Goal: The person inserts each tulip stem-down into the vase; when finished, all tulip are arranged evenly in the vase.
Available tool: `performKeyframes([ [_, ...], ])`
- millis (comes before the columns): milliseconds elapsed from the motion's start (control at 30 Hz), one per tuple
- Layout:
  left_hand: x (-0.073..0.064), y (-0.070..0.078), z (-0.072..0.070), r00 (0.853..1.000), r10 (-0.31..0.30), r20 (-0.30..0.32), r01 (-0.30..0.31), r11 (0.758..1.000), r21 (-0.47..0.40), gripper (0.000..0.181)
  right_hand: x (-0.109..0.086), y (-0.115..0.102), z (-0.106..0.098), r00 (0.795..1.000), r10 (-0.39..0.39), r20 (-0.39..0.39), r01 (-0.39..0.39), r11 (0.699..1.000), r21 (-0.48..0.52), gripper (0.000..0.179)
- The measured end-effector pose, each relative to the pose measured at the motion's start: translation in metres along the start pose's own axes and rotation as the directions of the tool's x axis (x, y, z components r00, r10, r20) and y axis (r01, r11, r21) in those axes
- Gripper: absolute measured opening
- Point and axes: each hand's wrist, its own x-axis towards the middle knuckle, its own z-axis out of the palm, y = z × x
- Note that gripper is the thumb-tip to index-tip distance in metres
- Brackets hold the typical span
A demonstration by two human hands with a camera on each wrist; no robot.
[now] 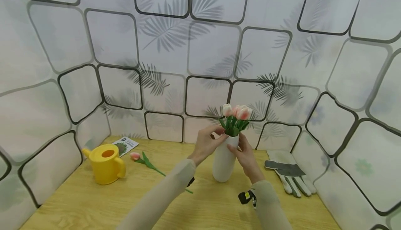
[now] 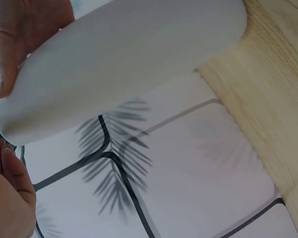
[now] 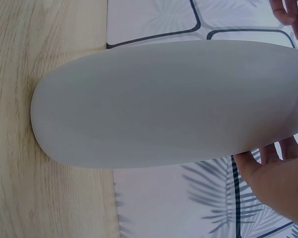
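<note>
A tall white vase (image 1: 223, 160) stands on the table, leaning slightly, with several pink-and-white tulips (image 1: 239, 113) in its mouth. My left hand (image 1: 209, 143) is at the rim, thumb and fingers bent around the green stems and leaves; in the left wrist view its fingertips meet the green at the vase mouth, partly cut off by the frame. My right hand (image 1: 245, 155) holds the vase near its top, thumb on the near side and fingers behind. One more pink tulip (image 1: 147, 162) lies on the table left of the vase, its stem passing under my left forearm.
A yellow watering can (image 1: 104, 165) stands at the left, with a seed packet (image 1: 124, 145) behind it. Grey-and-white gloves (image 1: 291, 174) lie at the right. Patterned cloth walls (image 1: 163, 94) enclose the wooden table (image 1: 78, 205) at back and sides.
</note>
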Motion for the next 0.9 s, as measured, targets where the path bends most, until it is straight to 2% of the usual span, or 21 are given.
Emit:
performKeyframes([
  [267,-0.017,-0.016,-0.023,0.993,-0.113,0.019,0.113,0.994,-0.008,0.017,-0.001,-0.001,0.000,1.000,0.015,0.004,-0.015,1.000,-0.007,0.076],
  [400,-0.029,-0.029,-0.039,0.980,-0.197,0.038,0.198,0.980,-0.021,0.015,0.000,0.000,-0.001,1.000,0.015,0.005,-0.015,1.000,-0.001,0.077],
  [533,-0.044,-0.042,-0.055,0.952,-0.290,0.095,0.297,0.952,-0.069,0.015,0.001,0.001,0.000,1.000,0.013,0.003,-0.013,1.000,-0.002,0.076],
  [633,-0.054,-0.050,-0.065,0.935,-0.330,0.127,0.343,0.935,-0.094,0.014,0.002,0.001,0.000,1.000,0.008,0.000,-0.008,1.000,-0.001,0.076],
  [733,-0.063,-0.058,-0.075,0.916,-0.373,0.146,0.387,0.919,-0.082,0.014,0.002,0.001,0.001,1.000,0.008,-0.003,-0.008,1.000,0.000,0.076],
  [800,-0.069,-0.063,-0.081,0.896,-0.414,0.161,0.428,0.901,-0.070,0.015,0.002,0.001,0.001,1.000,0.016,-0.009,-0.016,1.000,-0.002,0.076],
  [900,-0.078,-0.072,-0.092,0.857,-0.480,0.187,0.497,0.866,-0.058,0.019,0.003,0.002,0.000,0.999,0.033,-0.015,-0.033,0.999,-0.006,0.077],
])
